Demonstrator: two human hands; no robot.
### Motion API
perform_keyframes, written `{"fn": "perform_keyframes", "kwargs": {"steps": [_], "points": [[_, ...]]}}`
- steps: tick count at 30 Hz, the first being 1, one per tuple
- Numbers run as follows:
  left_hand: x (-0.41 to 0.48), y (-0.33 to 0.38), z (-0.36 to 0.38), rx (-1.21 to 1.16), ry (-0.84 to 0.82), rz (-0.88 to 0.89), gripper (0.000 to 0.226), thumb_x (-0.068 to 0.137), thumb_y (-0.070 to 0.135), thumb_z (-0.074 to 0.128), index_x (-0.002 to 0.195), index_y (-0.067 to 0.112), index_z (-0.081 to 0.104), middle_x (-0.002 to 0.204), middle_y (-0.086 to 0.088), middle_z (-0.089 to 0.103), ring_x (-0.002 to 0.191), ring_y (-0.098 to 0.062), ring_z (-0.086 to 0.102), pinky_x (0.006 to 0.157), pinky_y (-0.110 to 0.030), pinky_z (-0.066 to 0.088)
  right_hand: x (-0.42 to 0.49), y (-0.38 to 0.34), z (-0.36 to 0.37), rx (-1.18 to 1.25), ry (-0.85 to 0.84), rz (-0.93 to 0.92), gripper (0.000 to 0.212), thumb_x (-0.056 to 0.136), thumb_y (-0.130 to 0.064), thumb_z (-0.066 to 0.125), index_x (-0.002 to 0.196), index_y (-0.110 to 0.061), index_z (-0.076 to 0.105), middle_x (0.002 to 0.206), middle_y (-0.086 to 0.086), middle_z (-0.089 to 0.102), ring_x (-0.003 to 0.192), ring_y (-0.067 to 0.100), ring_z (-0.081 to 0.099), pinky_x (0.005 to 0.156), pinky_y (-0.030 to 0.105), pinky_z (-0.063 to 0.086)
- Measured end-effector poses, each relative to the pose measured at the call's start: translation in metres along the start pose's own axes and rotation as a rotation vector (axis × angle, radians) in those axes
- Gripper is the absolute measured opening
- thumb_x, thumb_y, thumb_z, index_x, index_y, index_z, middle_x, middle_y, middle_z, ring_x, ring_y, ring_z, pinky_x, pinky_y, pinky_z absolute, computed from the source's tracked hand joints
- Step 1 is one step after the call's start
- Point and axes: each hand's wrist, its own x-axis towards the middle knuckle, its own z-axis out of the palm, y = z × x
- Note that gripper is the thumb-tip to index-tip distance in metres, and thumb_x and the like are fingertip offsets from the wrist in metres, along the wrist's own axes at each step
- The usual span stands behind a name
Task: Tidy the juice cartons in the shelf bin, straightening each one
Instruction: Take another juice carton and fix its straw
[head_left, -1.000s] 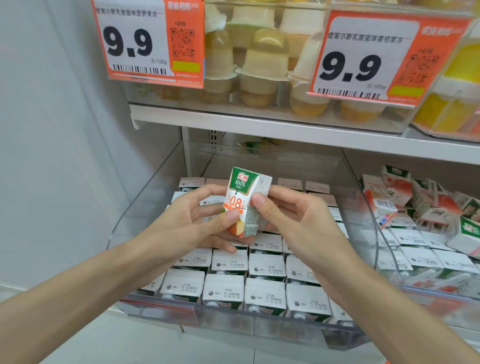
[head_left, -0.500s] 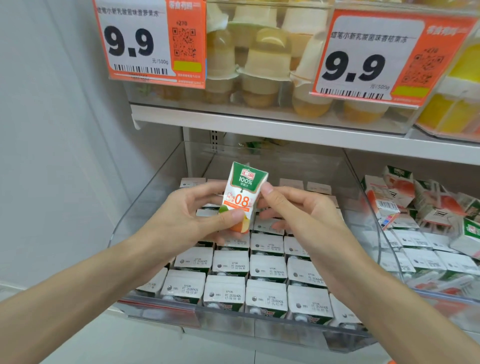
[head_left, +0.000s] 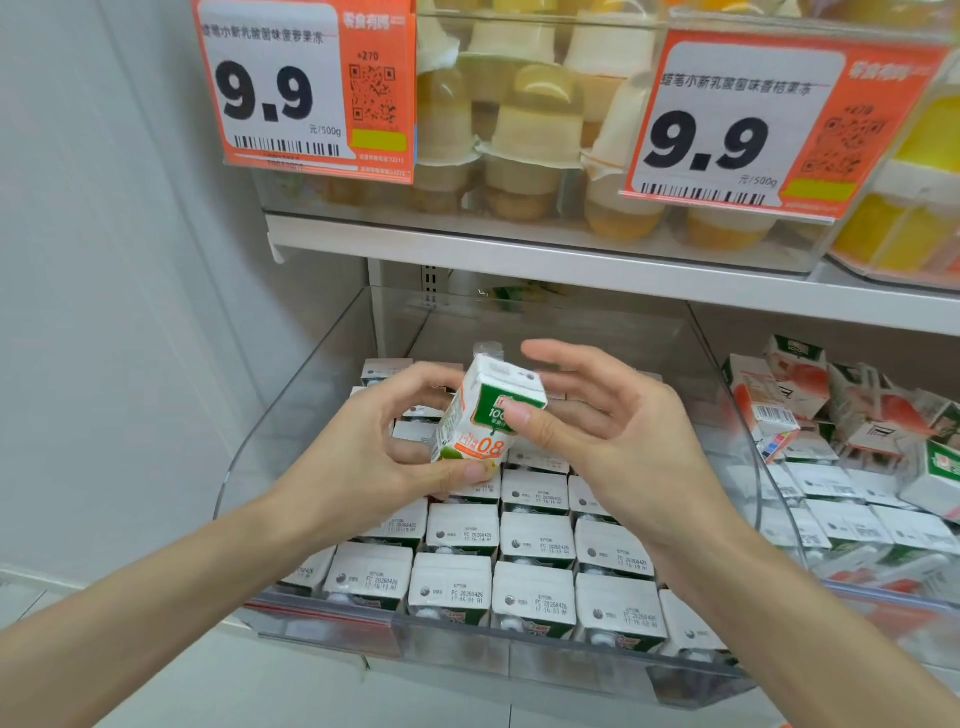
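Left hand (head_left: 363, 462) grips a tilted juice carton (head_left: 485, 415) above the bin (head_left: 306, 395); right hand (head_left: 623, 447) touches it.

Held carton (head_left: 485, 415): small box with a white top, a green band marked "100" and an orange strip marked "08". It is tilted, top leaning up and to the right, printed face toward the camera, above the middle rows.
Grip: the left hand (head_left: 363, 457) holds its lower part, thumb under the bottom edge. The right hand (head_left: 613, 441) lays its thumb on the green band, fingers spread behind.
Cartons in bin (head_left: 535, 592): upright, packed side by side in straight rows, white tops up with printed date codes.
Shelf bin (head_left: 291, 415): clear plastic with curved side walls.
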Motion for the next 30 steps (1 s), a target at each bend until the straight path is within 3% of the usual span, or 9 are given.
{"fn": "perform_keyframes", "kwargs": {"steps": [3,6,11,14,18,21,24,26,30], "points": [[0.000,0.000,-0.002,0.029,0.013,0.006,0.051,0.081,0.004,0.088,0.121,0.026,0.066,0.128,0.015,0.069,0.099,-0.020,0.080,0.086,-0.034,0.065,-0.001,-0.002,0.000,-0.074,-0.020,-0.081,0.050,0.075,-0.009,0.092,0.118,-0.026,0.077,0.111,-0.010,0.080,0.108,0.008,0.075,0.097,0.024,0.059],[0.001,0.002,-0.003,0.044,0.028,0.003,0.049,0.082,0.003,0.088,0.120,0.022,0.064,0.129,0.011,0.070,0.097,-0.020,0.080,0.085,-0.035,0.065,-0.002,-0.004,0.002,-0.100,-0.020,-0.093,0.042,0.076,-0.008,0.091,0.113,-0.025,0.079,0.108,-0.011,0.081,0.108,0.008,0.075,0.097,0.024,0.059],[-0.003,0.009,0.001,-0.075,-0.025,-0.067,0.071,0.078,0.024,0.086,0.139,0.043,0.055,0.120,0.002,0.077,0.088,-0.030,0.081,0.064,-0.027,0.061,0.004,0.000,-0.002,0.006,0.129,0.142,0.024,0.091,-0.041,0.078,0.114,-0.033,0.078,0.105,-0.008,0.081,0.100,0.008,0.077,0.095,0.032,0.057],[-0.004,0.013,0.000,-0.165,-0.067,-0.074,0.076,0.081,0.021,0.082,0.144,0.048,0.050,0.118,-0.001,0.079,0.092,-0.032,0.081,0.063,-0.026,0.059,0.006,0.002,-0.003,0.147,0.161,0.264,0.024,0.098,-0.040,0.071,0.115,-0.024,0.079,0.100,0.004,0.082,0.095,0.020,0.080,0.091,0.033,0.061],[-0.004,0.011,0.000,-0.100,-0.069,-0.031,0.064,0.087,0.007,0.080,0.136,0.044,0.063,0.116,-0.006,0.078,0.093,-0.030,0.080,0.065,-0.024,0.057,0.009,0.006,-0.001,0.183,0.141,0.314,0.031,0.095,-0.041,0.075,0.113,-0.017,0.081,0.102,0.010,0.081,0.097,0.026,0.080,0.084,0.031,0.065],[-0.002,0.006,-0.001,-0.038,-0.055,-0.022,0.065,0.086,0.004,0.082,0.132,0.047,0.065,0.115,-0.001,0.079,0.092,-0.026,0.080,0.069,-0.027,0.059,0.009,0.001,-0.009,0.164,0.027,0.280,0.035,0.094,-0.035,0.076,0.121,-0.014,0.078,0.106,0.006,0.082,0.103,0.022,0.079,0.089,0.031,0.064],[0.000,0.002,-0.001,0.095,-0.055,0.018,0.071,0.087,0.004,0.082,0.134,0.053,0.061,0.118,0.007,0.076,0.095,-0.024,0.080,0.080,-0.037,0.064,0.003,-0.011,-0.022,-0.076,-0.102,0.151,0.025,0.089,-0.034,0.082,0.112,-0.026,0.082,0.109,-0.008,0.081,0.108,0.011,0.076,0.097,0.033,0.059],[0.000,0.002,0.004,0.181,-0.084,0.054,0.076,0.091,0.001,0.078,0.138,0.056,0.056,0.122,0.013,0.073,0.100,-0.021,0.078,0.084,-0.036,0.065,-0.004,-0.018,-0.028,-0.220,-0.104,0.063,0.021,0.087,-0.031,0.085,0.107,-0.030,0.082,0.104,-0.015,0.081,0.103,0.004,0.075,0.095,0.029,0.059],[0.000,0.013,0.023,0.301,-0.040,0.147,0.072,0.096,-0.001,0.071,0.140,0.053,0.053,0.119,0.019,0.072,0.103,-0.009,0.076,0.090,-0.034,0.061,-0.024,-0.034,-0.048,-0.276,-0.016,-0.048,0.022,0.084,-0.025,0.089,0.104,-0.024,0.081,0.100,-0.011,0.081,0.094,0.006,0.077,0.090,0.026,0.062]]}}
